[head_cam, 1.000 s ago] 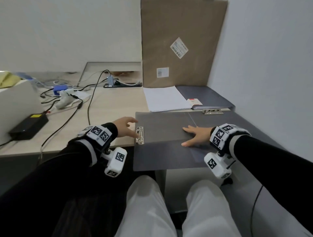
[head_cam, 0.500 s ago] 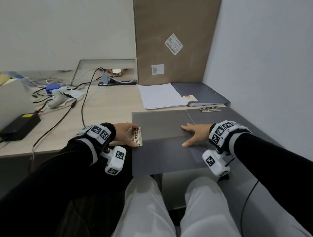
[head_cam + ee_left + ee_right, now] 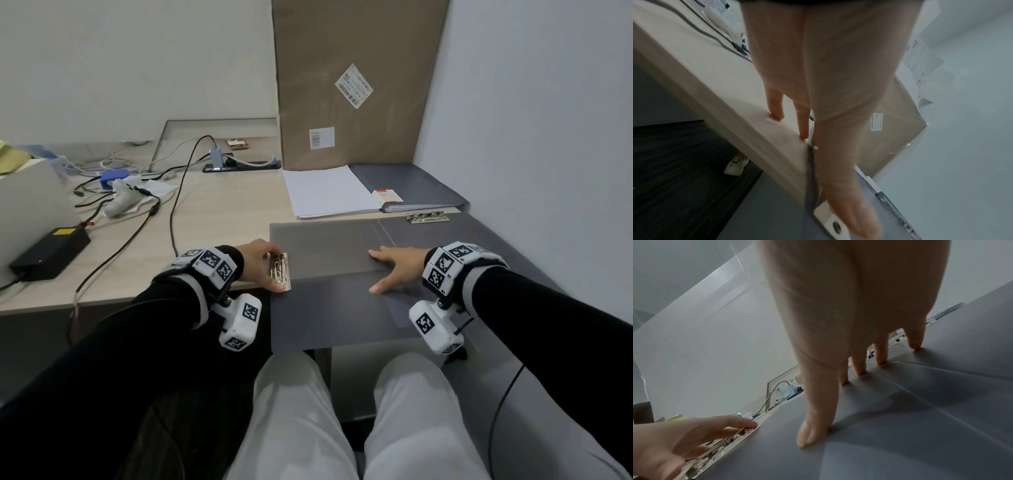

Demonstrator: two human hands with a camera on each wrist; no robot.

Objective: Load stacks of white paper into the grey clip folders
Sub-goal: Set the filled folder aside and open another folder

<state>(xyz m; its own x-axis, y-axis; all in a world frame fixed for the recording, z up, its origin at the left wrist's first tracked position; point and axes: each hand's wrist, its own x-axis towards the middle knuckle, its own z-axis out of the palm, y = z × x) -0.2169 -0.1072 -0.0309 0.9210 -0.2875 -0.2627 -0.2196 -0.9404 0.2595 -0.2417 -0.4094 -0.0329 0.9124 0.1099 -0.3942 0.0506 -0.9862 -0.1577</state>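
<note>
The grey clip folder (image 3: 329, 253) at the centre of the head view has a matt, smooth plastic-looking cover with a faint crease. Its clip (image 3: 281, 272) at the left edge is shiny, pale metal. The bench (image 3: 219, 219) is light wood-grain laminate, smooth and matt. In the upper middle, the stack of white paper (image 3: 329, 192) looks flat and dull, and the tall cardboard box (image 3: 349, 85) behind it is brown and matt, with paper labels. At the left, the power brick (image 3: 51, 253) is black plastic.

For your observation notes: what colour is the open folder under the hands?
Grey folder, clearest in the head view.
</note>
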